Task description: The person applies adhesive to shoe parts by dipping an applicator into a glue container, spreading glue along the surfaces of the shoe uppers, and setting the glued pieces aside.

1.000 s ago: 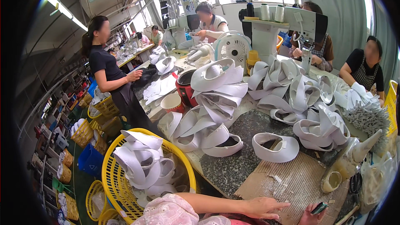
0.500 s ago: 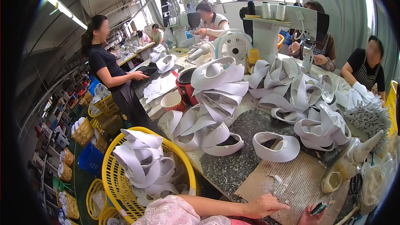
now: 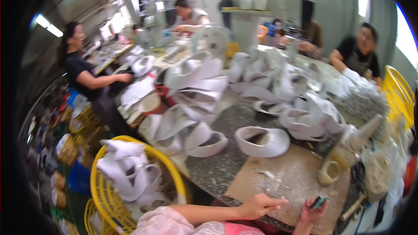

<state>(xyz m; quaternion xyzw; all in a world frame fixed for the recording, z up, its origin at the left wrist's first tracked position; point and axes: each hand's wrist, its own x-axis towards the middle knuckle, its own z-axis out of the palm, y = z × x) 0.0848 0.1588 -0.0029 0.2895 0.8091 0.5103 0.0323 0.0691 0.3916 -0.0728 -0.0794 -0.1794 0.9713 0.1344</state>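
My left hand reaches in from the lower edge above the cardboard sheet. Its index finger is stretched out, and nothing shows in it. To its right, my right hand has its fingers closed round a small dark green object, too blurred to name exactly. Scraps of white material lie on the cardboard. Just beyond is a single white curved visor-like piece with an open band. More such pieces form a stacked pile at the left and a loose heap at the right.
A yellow basket filled with white pieces stands left of the stone-topped table. At right are a cloudy bottle with a cone spout, a grey bristly bundle and a plastic bag. Several people sit or stand around.
The view has turned, so the table and its pieces sit further left. My right hand has come up further into view with the green object, near the left hand.
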